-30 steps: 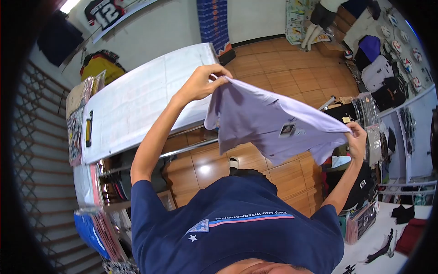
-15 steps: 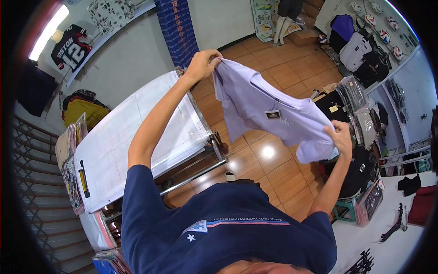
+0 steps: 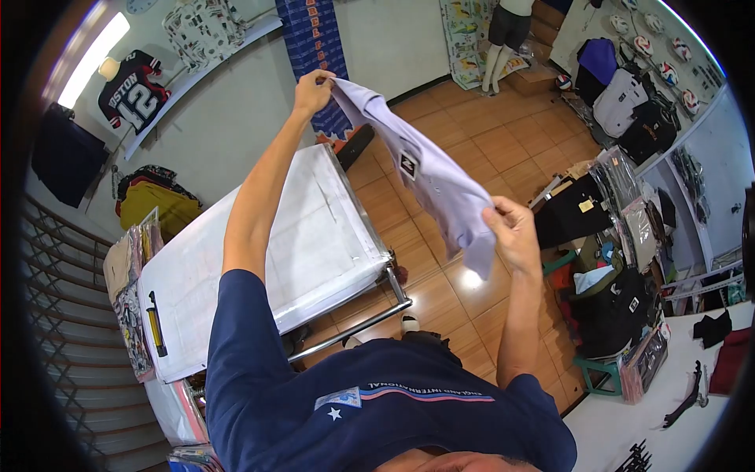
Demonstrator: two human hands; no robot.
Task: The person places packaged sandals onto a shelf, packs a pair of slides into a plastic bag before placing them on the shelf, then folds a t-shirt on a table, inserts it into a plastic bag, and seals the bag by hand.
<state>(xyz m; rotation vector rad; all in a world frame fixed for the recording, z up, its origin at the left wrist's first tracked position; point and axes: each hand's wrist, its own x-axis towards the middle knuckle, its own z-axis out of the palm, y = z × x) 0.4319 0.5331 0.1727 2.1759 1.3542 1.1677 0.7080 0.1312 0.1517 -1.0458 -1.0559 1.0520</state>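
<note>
A lavender T-shirt (image 3: 429,169) hangs in the air between my two hands, stretched on a slant from upper left to lower right. Its left end is pinched in the closed fingers of my left hand (image 3: 313,93), beyond the far end of the white-covered table. My right hand (image 3: 515,236) grips the other end, lower and closer to me, with thumb and fingers closed on the cloth. A dark hang tag (image 3: 408,165) dangles on the shirt's front. The shirt is narrowed and folded, so part of its front is hidden.
At left stands the white-covered table (image 3: 259,252) with a yellow-and-black cutter (image 3: 155,326) on it and a metal rail (image 3: 354,330) along its side. Bagged clothes (image 3: 629,189) and a green stool (image 3: 602,377) are at right. Tiled floor (image 3: 440,283) lies below the shirt.
My hands have come closer together, the right one moving left and inward. The T-shirt, spread wide before, is now narrower and turned. The view has shifted slightly.
</note>
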